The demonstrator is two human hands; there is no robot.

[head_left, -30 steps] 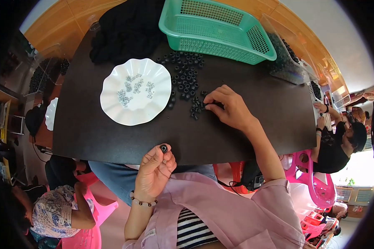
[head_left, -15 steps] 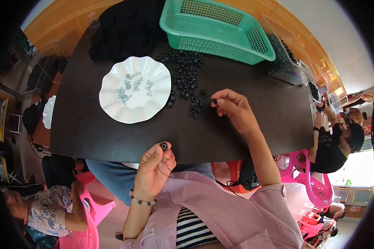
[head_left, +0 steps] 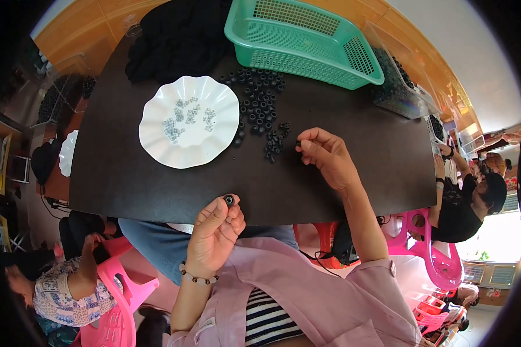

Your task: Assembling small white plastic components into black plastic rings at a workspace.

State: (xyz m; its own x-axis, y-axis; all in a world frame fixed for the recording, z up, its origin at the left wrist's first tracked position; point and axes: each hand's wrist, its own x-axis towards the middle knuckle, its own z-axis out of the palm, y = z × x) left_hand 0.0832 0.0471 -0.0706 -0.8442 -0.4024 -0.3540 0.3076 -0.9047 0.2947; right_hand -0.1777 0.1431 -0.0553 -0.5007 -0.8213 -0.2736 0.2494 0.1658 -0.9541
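Near the table's front edge my left hand (head_left: 214, 237) is closed, with a small black round part (head_left: 230, 200) pinched between thumb and fingers. Its hollow end faces up. Farther right, above the table, my right hand (head_left: 330, 160) pinches a tiny black piece (head_left: 298, 144), mostly covered by the fingertips. Just left of that hand lies a small heap of little black pieces (head_left: 274, 146). Behind it spreads a pile of larger black hollow parts (head_left: 260, 104). A white wavy-rimmed plate (head_left: 156, 141) to the left carries several clusters of tiny clear pieces (head_left: 172, 130).
A green perforated basket (head_left: 307, 69) stands at the back of the dark table (head_left: 139, 196), beside bunched black cloth (head_left: 176, 43). Clear bins (head_left: 405, 95) of black parts are at the right. A person in black (head_left: 466, 202) works there; another person (head_left: 72, 292) sits at the left.
Both hands keep their pinches and have barely moved; the left is slightly higher in view. The person at the left has shifted and moved an arm.
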